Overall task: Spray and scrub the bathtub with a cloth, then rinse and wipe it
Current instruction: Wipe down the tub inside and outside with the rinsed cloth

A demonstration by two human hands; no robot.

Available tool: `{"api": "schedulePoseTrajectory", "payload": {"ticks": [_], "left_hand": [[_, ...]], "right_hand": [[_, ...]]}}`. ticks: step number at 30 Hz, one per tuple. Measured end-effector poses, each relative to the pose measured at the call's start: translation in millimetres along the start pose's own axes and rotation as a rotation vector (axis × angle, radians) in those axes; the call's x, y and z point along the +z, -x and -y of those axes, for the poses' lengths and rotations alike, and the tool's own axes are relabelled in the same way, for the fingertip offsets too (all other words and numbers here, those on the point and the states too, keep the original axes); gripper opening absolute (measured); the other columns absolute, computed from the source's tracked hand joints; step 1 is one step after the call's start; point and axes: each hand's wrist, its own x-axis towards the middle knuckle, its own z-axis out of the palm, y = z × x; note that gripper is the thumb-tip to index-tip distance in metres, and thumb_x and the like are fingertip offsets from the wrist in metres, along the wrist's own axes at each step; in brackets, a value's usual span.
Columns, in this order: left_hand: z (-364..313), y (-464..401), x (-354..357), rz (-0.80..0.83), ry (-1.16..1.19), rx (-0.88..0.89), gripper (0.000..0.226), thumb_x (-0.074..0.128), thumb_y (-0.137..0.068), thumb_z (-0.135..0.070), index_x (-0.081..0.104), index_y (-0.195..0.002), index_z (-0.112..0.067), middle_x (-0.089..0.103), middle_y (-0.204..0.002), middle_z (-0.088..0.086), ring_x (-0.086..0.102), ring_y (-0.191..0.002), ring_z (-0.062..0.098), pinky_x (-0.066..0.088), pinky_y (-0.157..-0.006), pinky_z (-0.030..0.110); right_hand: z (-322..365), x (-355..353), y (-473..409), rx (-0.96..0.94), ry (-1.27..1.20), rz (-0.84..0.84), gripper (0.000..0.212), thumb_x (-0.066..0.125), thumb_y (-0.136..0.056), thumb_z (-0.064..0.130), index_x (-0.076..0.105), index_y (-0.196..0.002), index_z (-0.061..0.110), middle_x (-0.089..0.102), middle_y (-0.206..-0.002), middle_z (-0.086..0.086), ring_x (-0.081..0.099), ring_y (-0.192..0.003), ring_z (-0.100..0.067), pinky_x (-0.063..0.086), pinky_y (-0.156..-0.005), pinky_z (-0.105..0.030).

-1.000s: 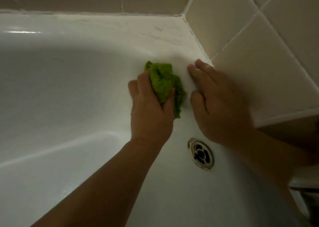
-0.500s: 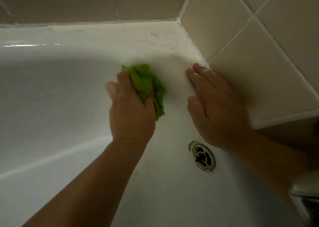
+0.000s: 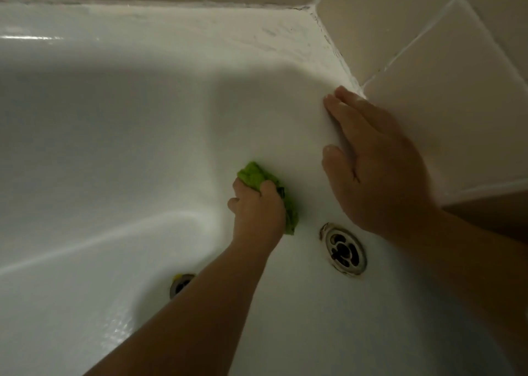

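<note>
The white bathtub (image 3: pixel 120 135) fills the view, seen from above at its end wall. My left hand (image 3: pixel 257 209) grips a bunched green cloth (image 3: pixel 258 177) and holds it against the tub's sloping end wall, just left of the round metal overflow fitting (image 3: pixel 344 249). My right hand (image 3: pixel 371 164) lies flat with straight fingers on the tub wall near the rim corner, next to the tiles. Part of the cloth is hidden under my left palm.
Beige wall tiles (image 3: pixel 445 95) with white grout border the tub at the top and right. The floor drain (image 3: pixel 180 284) shows low in the tub, partly hidden by my left forearm. The rim corner (image 3: pixel 285 35) looks scuffed.
My left hand has carried the cloth down the end wall, from near the rim to beside the overflow fitting. The right hand stays pressed in the same spot.
</note>
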Motion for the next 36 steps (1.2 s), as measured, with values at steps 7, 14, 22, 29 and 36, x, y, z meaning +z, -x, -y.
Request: {"api": "schedulePoseTrajectory", "payload": {"ticks": [7,14,22,29,36], "left_hand": [[25,-10,-36,-0.068,0.287,0.271,0.043,0.076,-0.091,-0.031,0.053,-0.122,-0.052,0.070,-0.098,-0.015,0.074,-0.094,0.017,0.063,-0.077,0.048],[48,-14,-28,0.035,0.279,0.132,0.031,0.085,-0.080,-0.016,0.071,-0.095,-0.040,0.075,-0.091,-0.013,0.076,-0.090,0.019,0.064,-0.076,0.050],[47,-66,-57,-0.179,0.120,0.136,0.035,0.080,-0.079,-0.003,0.063,-0.091,-0.031,0.070,-0.086,-0.013,0.071,-0.090,0.010,0.062,-0.080,0.031],[74,-42,-25,-0.024,-0.015,0.074,0.030,0.085,-0.075,-0.011,0.062,-0.088,-0.026,0.071,-0.076,-0.008,0.070,-0.075,0.011,0.061,-0.068,0.028],[84,-88,-57,-0.208,-0.030,0.120,0.027,0.079,-0.084,-0.024,0.055,-0.094,-0.029,0.069,-0.093,-0.001,0.068,-0.086,0.019,0.061,-0.079,0.041]], "right_hand": [[-1,-2,-1,0.008,-0.010,0.030,0.062,0.043,-0.096,0.034,0.050,-0.151,0.008,0.047,-0.158,-0.009,0.041,-0.144,-0.022,0.023,-0.116,-0.017],[2,-5,-1,0.015,-0.048,0.037,0.063,0.046,-0.093,0.035,0.051,-0.150,0.009,0.047,-0.158,-0.007,0.044,-0.145,-0.023,0.032,-0.117,-0.027],[0,-4,0,0.043,-0.023,0.036,0.068,0.057,-0.088,0.036,0.050,-0.152,0.015,0.045,-0.160,-0.001,0.044,-0.146,-0.020,0.036,-0.116,-0.032],[-2,-2,0,0.061,0.002,0.056,0.077,0.066,-0.082,0.041,0.048,-0.153,0.019,0.043,-0.160,0.004,0.043,-0.145,-0.017,0.032,-0.115,-0.026],[-2,-3,-1,0.049,0.020,0.049,0.078,0.066,-0.081,0.042,0.048,-0.153,0.019,0.044,-0.160,0.003,0.044,-0.145,-0.018,0.033,-0.113,-0.027]]}}
